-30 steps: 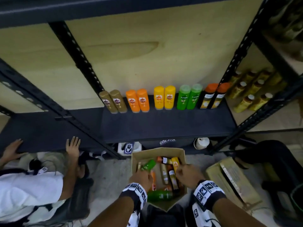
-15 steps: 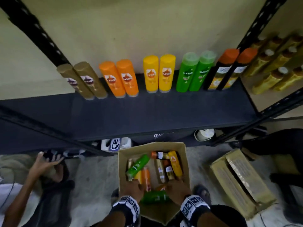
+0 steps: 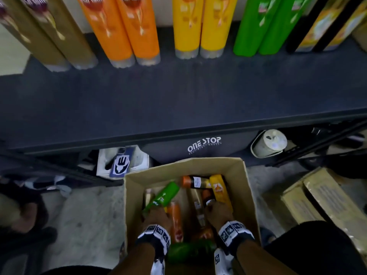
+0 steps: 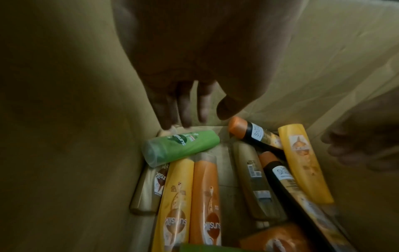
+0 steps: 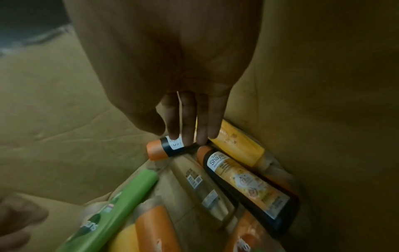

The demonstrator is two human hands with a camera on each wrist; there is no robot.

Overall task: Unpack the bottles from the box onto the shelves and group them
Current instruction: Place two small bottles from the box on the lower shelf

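An open cardboard box (image 3: 246, 187) stands on the floor below the dark shelf (image 3: 178, 100). Several bottles lie in it: a green bottle (image 3: 164, 195) (image 4: 183, 146), a black bottle with an orange cap (image 3: 195, 182) (image 5: 166, 150), a yellow one (image 3: 219, 192) and an orange one (image 3: 174, 221). Both hands reach into the box. My left hand (image 3: 156, 215) (image 4: 202, 119) has straight fingers, their tips at the green bottle's far end, holding nothing. The straight fingertips of my right hand (image 3: 217, 212) (image 5: 172, 136) rest on the black bottle's label.
On the shelf stand pairs of gold (image 3: 49, 36), orange (image 3: 127, 30), yellow (image 3: 198, 26), green (image 3: 264, 26) and black (image 3: 325, 26) bottles, with bare shelf in front. A second carton (image 3: 309, 197) lies to the right. Under the shelf are a black bag (image 3: 204, 144) and a white container (image 3: 269, 142).
The head view has dropped closer to the shelf and box. Both hands have pushed deeper into the box, from its near end toward the green and black bottles.
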